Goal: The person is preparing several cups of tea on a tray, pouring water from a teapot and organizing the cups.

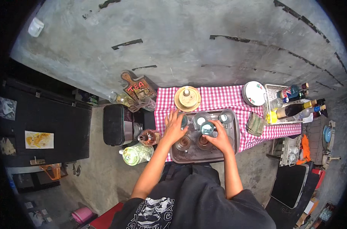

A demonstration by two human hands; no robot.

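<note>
My right hand (220, 138) grips a bluish drinking glass (207, 128) between thumb and fingers above the brown serving tray (167, 143). On the left, the fingers and thumb of my left hand (173, 127) curve around another bluish glass (184, 120), partly hidden by the hand. Behind the held glass stands a clear glass (200, 118). To its right is a handled glass mug (227, 116). Nearer to me on the tray are two clear glasses, one at the left (183, 142) and one beneath my right hand (204, 142).
A red checked cloth (219, 97) lies under the tray. Around it are a wooden lidded pot (187, 98), stacked plates (254, 94), a folded cloth (255, 124) and a basket (272, 91) of bottles. A brown glass bottle (150, 137) and a patterned jug (137, 154) stand left.
</note>
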